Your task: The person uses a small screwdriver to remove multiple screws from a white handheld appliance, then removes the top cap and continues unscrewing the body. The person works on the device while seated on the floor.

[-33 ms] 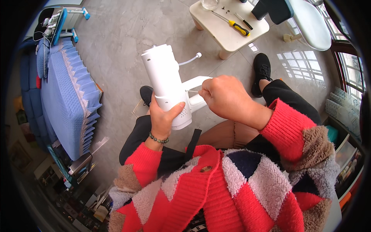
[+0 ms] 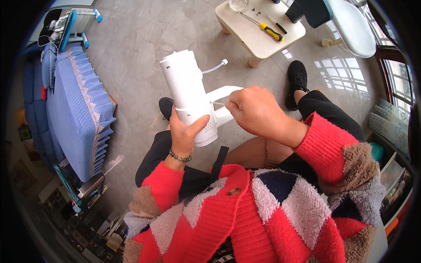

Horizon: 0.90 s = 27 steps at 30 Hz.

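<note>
A white handheld device (image 2: 186,87) is held tilted above the grey floor (image 2: 131,48). The left hand (image 2: 184,131) grips its lower body; the right hand (image 2: 255,109) closes into a fist at its handle (image 2: 222,93), contents hidden. Beyond, a yellow-and-black screwdriver (image 2: 272,33) lies on a cream stool (image 2: 258,47).

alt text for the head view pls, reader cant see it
A person's left hand grips a white appliance, with the closed right hand at its handle. Beyond, a low cream table holds a yellow-and-black screwdriver, a thinner black tool and a clear container.
</note>
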Each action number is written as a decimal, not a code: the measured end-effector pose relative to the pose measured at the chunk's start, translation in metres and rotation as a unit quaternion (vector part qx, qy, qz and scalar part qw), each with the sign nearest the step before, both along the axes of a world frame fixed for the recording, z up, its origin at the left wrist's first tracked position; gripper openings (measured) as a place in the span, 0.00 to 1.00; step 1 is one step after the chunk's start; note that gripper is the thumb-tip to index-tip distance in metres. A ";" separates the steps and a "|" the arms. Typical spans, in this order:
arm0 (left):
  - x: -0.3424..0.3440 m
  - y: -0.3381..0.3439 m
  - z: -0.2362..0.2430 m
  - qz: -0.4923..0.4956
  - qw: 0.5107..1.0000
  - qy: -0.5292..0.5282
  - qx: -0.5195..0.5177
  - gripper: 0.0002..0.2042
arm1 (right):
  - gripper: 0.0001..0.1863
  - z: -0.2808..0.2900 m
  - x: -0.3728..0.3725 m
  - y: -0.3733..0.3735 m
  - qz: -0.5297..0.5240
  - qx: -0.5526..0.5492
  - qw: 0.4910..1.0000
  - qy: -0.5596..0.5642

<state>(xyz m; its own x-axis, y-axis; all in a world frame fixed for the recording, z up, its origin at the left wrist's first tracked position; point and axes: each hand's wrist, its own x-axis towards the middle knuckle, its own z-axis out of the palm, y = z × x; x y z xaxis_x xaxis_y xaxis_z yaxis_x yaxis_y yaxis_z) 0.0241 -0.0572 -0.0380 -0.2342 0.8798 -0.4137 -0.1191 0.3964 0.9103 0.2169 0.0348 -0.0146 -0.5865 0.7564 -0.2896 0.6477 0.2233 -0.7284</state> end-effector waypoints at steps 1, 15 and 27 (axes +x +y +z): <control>0.000 0.001 0.000 0.004 1.000 -0.007 -0.001 0.27 | 0.11 -0.001 -0.002 -0.001 -0.012 -0.024 1.000 0.006; -0.001 0.005 0.005 0.017 0.999 -0.028 0.001 0.27 | 0.13 -0.009 -0.012 -0.004 -0.058 -0.013 0.995 0.079; -0.002 0.009 0.007 0.025 0.999 -0.039 0.000 0.26 | 0.05 0.006 -0.008 -0.009 0.102 0.264 0.958 0.036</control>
